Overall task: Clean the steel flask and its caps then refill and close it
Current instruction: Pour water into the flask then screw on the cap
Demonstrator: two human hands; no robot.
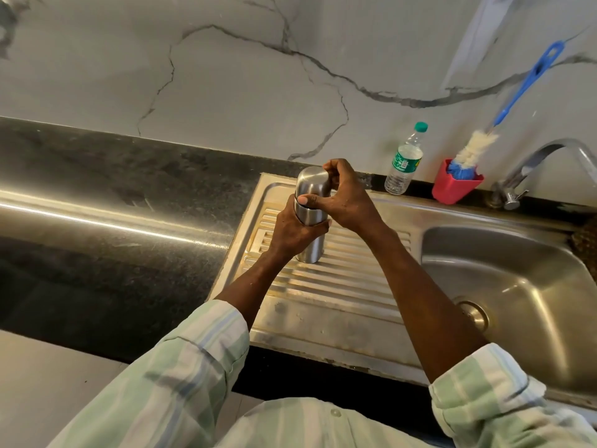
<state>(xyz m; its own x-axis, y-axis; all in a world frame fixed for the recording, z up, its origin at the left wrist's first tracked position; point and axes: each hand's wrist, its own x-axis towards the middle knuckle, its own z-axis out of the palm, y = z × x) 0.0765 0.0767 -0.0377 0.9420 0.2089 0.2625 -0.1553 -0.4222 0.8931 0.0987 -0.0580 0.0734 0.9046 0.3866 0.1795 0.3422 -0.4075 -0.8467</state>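
Clamped around its middle by the left hand [295,229], the steel flask [310,236] is kept upright on the ribbed draining board [339,279] beside the sink [504,273], so that the outer cap [312,182], pinched by the right hand [347,200], can be twisted
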